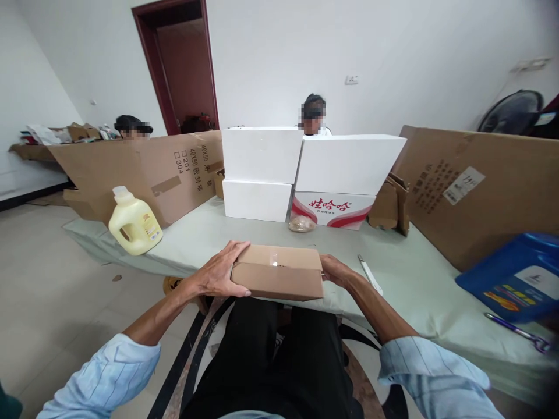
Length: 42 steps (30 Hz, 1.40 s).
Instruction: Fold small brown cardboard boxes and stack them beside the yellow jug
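Note:
A brown cardboard box [279, 278] with a strip of clear tape across its top seam sits at the table's front edge, right before me. My left hand [225, 272] grips its left end, the thumb along the near side and the fingers over the top corner. At the right end is my right hand [335, 270], bent round the side, its fingertips partly hidden behind the box. A white utility knife [370, 274] lies on the table to the right of that hand. Beyond the box rests a small roll of clear tape [302, 224].
White boxes [262, 201] stand stacked at the table's [187, 241] back. Large cardboard sheets [489, 192] flank both sides. A pale yellow jug [135, 224] stands left; a blue jug [515, 279] and a pen [515, 330] lie right. Two people [313, 113] sit beyond the boxes.

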Tool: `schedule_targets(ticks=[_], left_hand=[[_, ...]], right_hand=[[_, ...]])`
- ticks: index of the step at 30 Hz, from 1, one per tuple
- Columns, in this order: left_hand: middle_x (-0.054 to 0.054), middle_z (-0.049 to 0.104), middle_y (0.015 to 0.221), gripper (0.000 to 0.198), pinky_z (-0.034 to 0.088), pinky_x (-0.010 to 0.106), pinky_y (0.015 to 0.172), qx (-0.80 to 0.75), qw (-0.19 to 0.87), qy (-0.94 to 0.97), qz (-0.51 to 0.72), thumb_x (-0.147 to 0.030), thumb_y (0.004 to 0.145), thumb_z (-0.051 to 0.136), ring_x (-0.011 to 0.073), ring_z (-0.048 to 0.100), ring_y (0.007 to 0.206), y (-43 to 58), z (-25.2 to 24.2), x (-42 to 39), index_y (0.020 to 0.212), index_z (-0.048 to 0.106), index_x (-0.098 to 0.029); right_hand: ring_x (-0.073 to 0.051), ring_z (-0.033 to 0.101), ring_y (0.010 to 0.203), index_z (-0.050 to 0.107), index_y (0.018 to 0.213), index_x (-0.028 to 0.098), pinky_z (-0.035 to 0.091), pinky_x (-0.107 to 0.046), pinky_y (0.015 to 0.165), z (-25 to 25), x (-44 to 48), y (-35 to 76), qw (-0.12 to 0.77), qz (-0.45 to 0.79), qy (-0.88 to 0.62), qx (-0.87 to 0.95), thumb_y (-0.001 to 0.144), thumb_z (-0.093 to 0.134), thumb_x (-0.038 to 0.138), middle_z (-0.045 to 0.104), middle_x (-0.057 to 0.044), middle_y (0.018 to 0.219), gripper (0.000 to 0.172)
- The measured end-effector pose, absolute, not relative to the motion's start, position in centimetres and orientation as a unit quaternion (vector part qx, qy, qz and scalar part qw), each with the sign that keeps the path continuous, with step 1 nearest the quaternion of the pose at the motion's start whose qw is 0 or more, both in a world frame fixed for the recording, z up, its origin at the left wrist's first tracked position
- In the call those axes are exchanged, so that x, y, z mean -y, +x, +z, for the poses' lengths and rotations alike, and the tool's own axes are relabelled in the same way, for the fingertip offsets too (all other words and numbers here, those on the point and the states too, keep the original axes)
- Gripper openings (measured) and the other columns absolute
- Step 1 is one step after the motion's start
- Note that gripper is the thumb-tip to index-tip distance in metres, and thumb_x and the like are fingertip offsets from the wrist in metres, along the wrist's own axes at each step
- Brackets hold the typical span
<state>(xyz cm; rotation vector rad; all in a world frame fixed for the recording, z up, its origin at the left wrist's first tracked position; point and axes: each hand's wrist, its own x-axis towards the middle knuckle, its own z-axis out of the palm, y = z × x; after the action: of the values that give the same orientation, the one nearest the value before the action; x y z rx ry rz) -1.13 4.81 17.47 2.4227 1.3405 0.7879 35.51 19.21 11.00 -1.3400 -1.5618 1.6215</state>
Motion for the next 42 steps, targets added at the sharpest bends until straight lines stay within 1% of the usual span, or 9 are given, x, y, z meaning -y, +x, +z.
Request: schedule_targets(ticks=[3, 6, 10, 13, 18, 23, 29, 35, 42], left_hand=[[0.016, 0.050, 0.153, 0.110, 0.050, 0.055, 0.117, -0.469, 0.155, 0.819, 0.293, -0.041, 0.070, 0.092, 0.0391, 0.053, 0.142, -1.3, 16.5, -5.8, 0.164, 0.038, -0.023], [0.017, 0.047, 0.156, 0.103, 0.046, 0.057, 0.121, -0.463, 0.166, 0.812, 0.313, -0.040, 0.071, 0.092, 0.0391, 0.049, 0.147, -1.6, 15.7, -6.3, 0.160, 0.044, -0.022], [0.018, 0.046, 0.157, 0.090, 0.047, 0.055, 0.122, -0.464, 0.145, 0.809, 0.329, -0.038, 0.073, 0.092, 0.0378, 0.049, 0.148, -1.5, 15.6, -6.3, 0.153, 0.054, -0.021], [0.018, 0.047, 0.157, 0.082, 0.048, 0.054, 0.121, -0.460, 0.121, 0.817, 0.324, -0.035, 0.074, 0.092, 0.0373, 0.051, 0.146, -1.1, 16.0, -6.1, 0.148, 0.060, -0.021], [0.017, 0.048, 0.157, 0.076, 0.046, 0.059, 0.120, -0.453, 0.081, 0.839, 0.292, -0.035, 0.076, 0.091, 0.0389, 0.049, 0.145, -0.8, 16.5, -5.5, 0.147, 0.065, -0.026], [0.018, 0.043, 0.164, 0.076, 0.038, 0.062, 0.124, -0.455, 0.058, 0.855, 0.243, -0.038, 0.080, 0.088, 0.0421, 0.042, 0.151, -0.7, 16.8, -4.4, 0.151, 0.063, -0.027], [0.019, 0.044, 0.164, 0.076, 0.036, 0.063, 0.122, -0.463, 0.035, 0.861, 0.209, -0.039, 0.078, 0.088, 0.0431, 0.040, 0.152, 0.5, 17.7, -3.7, 0.149, 0.064, -0.028], [0.017, 0.046, 0.164, 0.078, 0.034, 0.063, 0.122, -0.468, 0.054, 0.855, 0.216, -0.036, 0.076, 0.088, 0.0414, 0.042, 0.151, 1.6, 17.9, -3.8, 0.150, 0.063, -0.029], [0.016, 0.044, 0.165, 0.078, 0.035, 0.066, 0.121, -0.472, 0.081, 0.851, 0.215, -0.032, 0.074, 0.089, 0.0439, 0.042, 0.150, 1.8, 18.1, -3.6, 0.148, 0.065, -0.032]], right_hand=[[-0.024, 0.073, 0.092, 0.075, 0.106, 0.020, 0.060, -0.031, 0.075, 11.5, -18.4, 35.5, 0.322, 0.532, -0.494, 0.607, 0.081, 0.078, 0.069, 0.078, -0.012, 0.113, 0.055], [-0.030, 0.068, 0.115, 0.074, 0.112, 0.022, 0.059, -0.037, 0.090, 12.7, -16.9, 35.1, 0.390, 0.461, -0.487, 0.631, 0.085, 0.073, 0.073, 0.075, -0.011, 0.123, 0.058], [-0.031, 0.064, 0.120, 0.075, 0.117, 0.023, 0.057, -0.042, 0.097, 14.8, -14.5, 33.6, 0.464, 0.271, -0.441, 0.719, 0.097, 0.062, 0.066, 0.070, -0.011, 0.128, 0.049], [-0.030, 0.064, 0.120, 0.074, 0.121, 0.024, 0.056, -0.045, 0.103, 15.7, -13.1, 32.5, 0.463, 0.133, -0.375, 0.792, 0.104, 0.058, 0.056, 0.067, -0.012, 0.128, 0.040], [-0.032, 0.063, 0.124, 0.073, 0.124, 0.025, 0.055, -0.050, 0.106, 15.1, -12.1, 32.2, 0.430, 0.003, -0.341, 0.836, 0.106, 0.059, 0.044, 0.064, -0.013, 0.131, 0.029], [-0.033, 0.062, 0.124, 0.071, 0.128, 0.023, 0.054, -0.052, 0.105, 14.7, -11.1, 32.4, 0.422, -0.054, -0.312, 0.850, 0.108, 0.057, 0.035, 0.063, -0.015, 0.136, 0.027], [-0.034, 0.060, 0.121, 0.074, 0.124, 0.020, 0.054, -0.054, 0.102, 15.8, -9.5, 31.8, 0.384, -0.101, -0.289, 0.871, 0.109, 0.054, 0.025, 0.066, -0.016, 0.131, 0.026], [-0.035, 0.058, 0.129, 0.073, 0.126, 0.019, 0.051, -0.054, 0.106, 16.2, -8.7, 30.6, 0.341, -0.118, -0.274, 0.891, 0.109, 0.054, 0.027, 0.067, -0.016, 0.130, 0.026], [-0.032, 0.060, 0.123, 0.071, 0.124, 0.020, 0.051, -0.052, 0.103, 16.5, -8.1, 29.3, 0.341, -0.088, -0.259, 0.899, 0.109, 0.054, 0.026, 0.066, -0.016, 0.128, 0.024]])
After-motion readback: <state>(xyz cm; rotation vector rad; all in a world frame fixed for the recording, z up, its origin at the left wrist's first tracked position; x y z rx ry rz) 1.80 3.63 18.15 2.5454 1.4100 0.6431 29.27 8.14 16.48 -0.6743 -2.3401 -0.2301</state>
